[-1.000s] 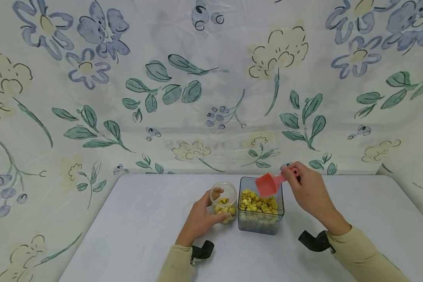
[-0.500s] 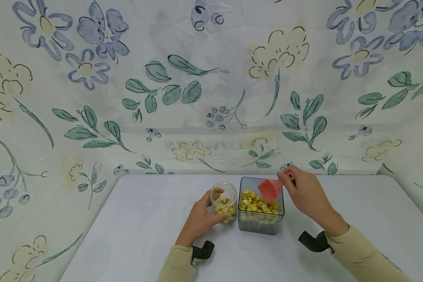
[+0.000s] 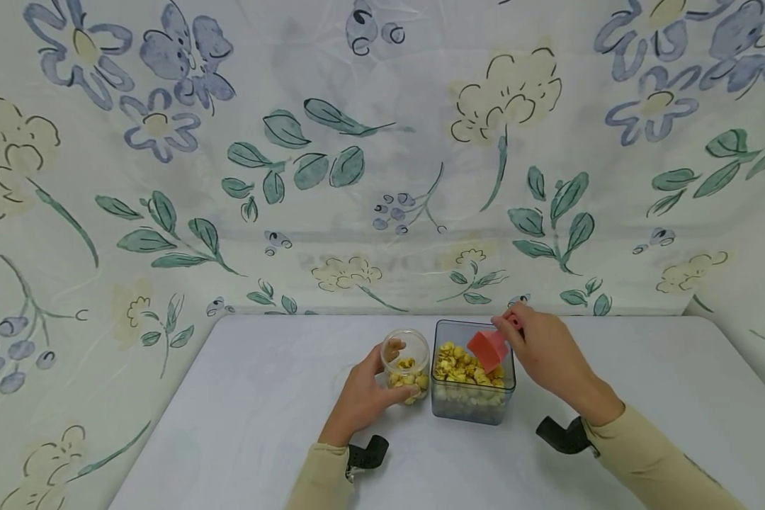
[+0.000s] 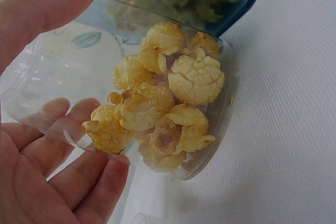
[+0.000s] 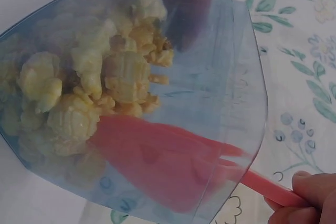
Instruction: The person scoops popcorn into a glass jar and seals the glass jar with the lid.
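My left hand (image 3: 361, 397) grips a small round clear jar (image 3: 406, 365) partly filled with yellow popcorn (image 4: 163, 108); its thumb and fingers (image 4: 79, 171) wrap the jar wall. Right of it stands a square clear blue-tinted container (image 3: 473, 404) with more popcorn (image 3: 459, 365). My right hand (image 3: 548, 354) pinches the handle of a red scoop (image 3: 488, 348), whose bowl dips into the container at its right rear. In the right wrist view the scoop (image 5: 168, 166) shows through the container wall (image 5: 231, 77) beside the popcorn (image 5: 89, 98).
Both vessels stand on a pale grey table (image 3: 261, 397). A floral cloth (image 3: 357, 156) hangs behind and at both sides. Black wrist mounts (image 3: 564, 435) sit near the front edge.
My right hand has lowered the red scoop leftward and down, from above the square container's rim into its popcorn. The left hand and jar have stayed put.
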Demonstrator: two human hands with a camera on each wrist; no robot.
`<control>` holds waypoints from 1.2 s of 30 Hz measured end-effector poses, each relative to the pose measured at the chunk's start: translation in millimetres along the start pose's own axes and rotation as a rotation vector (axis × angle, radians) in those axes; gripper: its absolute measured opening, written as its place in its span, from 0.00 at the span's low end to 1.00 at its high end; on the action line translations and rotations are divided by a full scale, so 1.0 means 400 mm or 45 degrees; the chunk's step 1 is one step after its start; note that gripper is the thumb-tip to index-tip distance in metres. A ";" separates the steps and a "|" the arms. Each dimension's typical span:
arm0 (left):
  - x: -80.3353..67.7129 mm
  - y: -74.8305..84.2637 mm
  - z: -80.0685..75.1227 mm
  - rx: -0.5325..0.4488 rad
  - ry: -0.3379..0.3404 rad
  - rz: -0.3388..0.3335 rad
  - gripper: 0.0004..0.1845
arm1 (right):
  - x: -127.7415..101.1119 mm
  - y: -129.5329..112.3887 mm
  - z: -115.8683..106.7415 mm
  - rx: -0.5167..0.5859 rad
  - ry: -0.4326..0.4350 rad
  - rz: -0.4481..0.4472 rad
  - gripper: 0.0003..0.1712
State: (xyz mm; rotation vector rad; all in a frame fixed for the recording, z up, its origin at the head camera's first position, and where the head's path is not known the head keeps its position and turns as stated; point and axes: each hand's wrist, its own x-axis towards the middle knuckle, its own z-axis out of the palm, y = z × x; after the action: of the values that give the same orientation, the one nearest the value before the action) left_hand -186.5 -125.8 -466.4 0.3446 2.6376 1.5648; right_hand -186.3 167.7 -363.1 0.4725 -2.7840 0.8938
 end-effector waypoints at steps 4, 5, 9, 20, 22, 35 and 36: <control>0.001 0.000 0.000 -0.002 0.000 0.002 0.43 | 0.005 -0.003 -0.001 -0.005 -0.031 0.005 0.11; 0.001 0.001 0.000 -0.002 0.000 0.002 0.43 | 0.008 -0.003 0.000 -0.006 -0.042 0.006 0.11; 0.000 0.002 0.000 0.001 -0.002 -0.003 0.43 | 0.017 0.000 0.003 -0.007 -0.083 -0.009 0.12; -0.001 0.002 -0.001 -0.003 -0.005 0.018 0.45 | 0.039 0.053 0.013 0.129 -0.095 0.071 0.17; -0.001 0.003 -0.001 -0.003 -0.008 0.020 0.45 | 0.039 0.064 0.016 0.149 -0.088 0.120 0.18; -0.004 0.011 -0.005 0.008 -0.013 -0.005 0.45 | 0.036 0.057 0.019 0.167 -0.137 0.169 0.16; -0.004 0.011 -0.005 0.010 -0.013 -0.004 0.45 | 0.035 0.053 0.021 0.150 -0.138 0.137 0.15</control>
State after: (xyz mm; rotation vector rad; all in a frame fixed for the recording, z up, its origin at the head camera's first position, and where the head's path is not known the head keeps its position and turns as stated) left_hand -184.4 -125.8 -461.7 0.3476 2.6358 1.5483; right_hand -207.4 175.7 -377.7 0.4032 -2.8894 1.0921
